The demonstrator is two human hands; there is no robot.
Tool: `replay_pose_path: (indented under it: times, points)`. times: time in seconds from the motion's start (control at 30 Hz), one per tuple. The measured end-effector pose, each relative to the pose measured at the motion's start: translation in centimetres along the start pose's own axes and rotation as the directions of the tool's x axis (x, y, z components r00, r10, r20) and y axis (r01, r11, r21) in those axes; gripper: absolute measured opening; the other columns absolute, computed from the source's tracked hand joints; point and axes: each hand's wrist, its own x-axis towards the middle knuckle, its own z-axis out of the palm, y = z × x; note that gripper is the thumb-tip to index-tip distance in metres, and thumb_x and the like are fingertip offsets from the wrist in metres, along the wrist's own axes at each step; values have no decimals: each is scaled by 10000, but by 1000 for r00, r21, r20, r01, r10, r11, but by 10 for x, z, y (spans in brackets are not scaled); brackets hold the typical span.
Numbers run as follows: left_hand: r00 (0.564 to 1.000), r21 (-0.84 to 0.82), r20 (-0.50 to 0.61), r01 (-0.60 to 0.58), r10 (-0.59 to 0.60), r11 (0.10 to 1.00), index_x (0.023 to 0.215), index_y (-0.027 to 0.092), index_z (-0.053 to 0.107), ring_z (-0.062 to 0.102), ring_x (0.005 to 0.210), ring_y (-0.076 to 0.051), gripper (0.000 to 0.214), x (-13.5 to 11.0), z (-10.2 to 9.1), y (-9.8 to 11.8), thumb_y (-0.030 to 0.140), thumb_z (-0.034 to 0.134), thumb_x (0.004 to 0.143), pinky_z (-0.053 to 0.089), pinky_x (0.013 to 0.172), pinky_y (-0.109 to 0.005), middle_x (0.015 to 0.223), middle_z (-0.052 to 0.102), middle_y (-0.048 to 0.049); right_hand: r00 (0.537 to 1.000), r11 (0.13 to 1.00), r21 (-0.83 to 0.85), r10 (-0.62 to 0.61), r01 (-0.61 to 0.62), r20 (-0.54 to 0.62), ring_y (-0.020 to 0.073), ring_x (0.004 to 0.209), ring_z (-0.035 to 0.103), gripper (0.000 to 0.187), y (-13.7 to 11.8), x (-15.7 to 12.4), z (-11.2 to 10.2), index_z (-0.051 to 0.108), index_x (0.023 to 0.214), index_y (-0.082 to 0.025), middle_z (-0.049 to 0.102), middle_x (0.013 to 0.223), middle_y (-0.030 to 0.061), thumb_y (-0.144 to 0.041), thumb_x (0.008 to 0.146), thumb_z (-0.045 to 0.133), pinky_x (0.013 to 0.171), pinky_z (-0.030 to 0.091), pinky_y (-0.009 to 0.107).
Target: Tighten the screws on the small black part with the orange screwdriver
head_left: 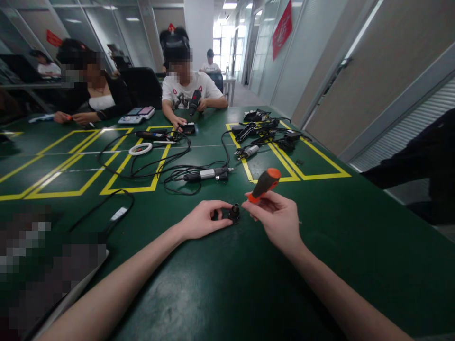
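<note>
Thumb and fingers of my left hand [204, 219] close around a small dark cylindrical part [233, 214], which stands on the green tabletop with a narrow tube-like top. Just to its right, my right hand [279, 215] grips a screwdriver [265, 184] with an orange and dark handle. The handle points up and leans to the right. Its shaft and tip are hidden by my fingers or too small to make out. Beyond my hands lies a grey and black pen-shaped electric tool [206, 174] with its cable.
Black cables and tools [256, 132] lie tangled at the back right, among yellow tape outlines. A white ring of tape [140, 148] rests back left. Across the table [213, 293], a person holds a power drill [195, 102]; another sits further left. A dark-sleeved arm [401, 151] reaches in from the right.
</note>
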Motion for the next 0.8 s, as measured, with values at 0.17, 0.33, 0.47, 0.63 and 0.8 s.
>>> replay_pose_path:
  times: [0.17,0.33,0.47,0.63,0.8]
  points:
    - [1000,-4,-3,-11,11,1000,1208,152,727,475,644,-108,402,0,0,0,345,715,856,377,625,-223,771,639,18,998,998,54,23,-25,50,129,477,624,349,-1,-3,3,735,971,-194,782,762,40,-342,695,891,443,541,270]
    - [1000,-16,5,-8,9,1000,1221,144,722,477,646,-105,410,0,0,0,337,717,860,377,627,-221,764,626,23,999,998,65,25,-27,35,135,486,627,283,-3,-4,5,718,786,-191,733,657,19,-370,680,910,463,547,264]
    - [1000,-9,2,-13,14,1000,1217,151,729,448,622,-97,408,0,0,-2,345,721,859,374,629,-222,749,611,34,1000,1000,20,-22,23,-14,107,500,577,217,-4,-1,4,746,708,-196,716,740,20,-314,652,918,414,487,237]
    - [1000,1,-6,-27,27,1000,1220,152,727,444,617,-98,408,0,0,-2,352,717,864,372,634,-228,739,601,36,999,999,32,-32,31,19,122,523,587,154,-2,-1,2,757,704,-201,701,686,11,-271,671,890,445,510,256]
    - [999,-7,-1,-32,32,999,1202,138,727,450,626,-100,398,0,0,-1,340,716,860,372,632,-228,747,611,32,999,998,51,23,-24,37,132,484,618,270,-1,-4,3,740,924,-187,790,765,54,-307,717,864,450,532,275]
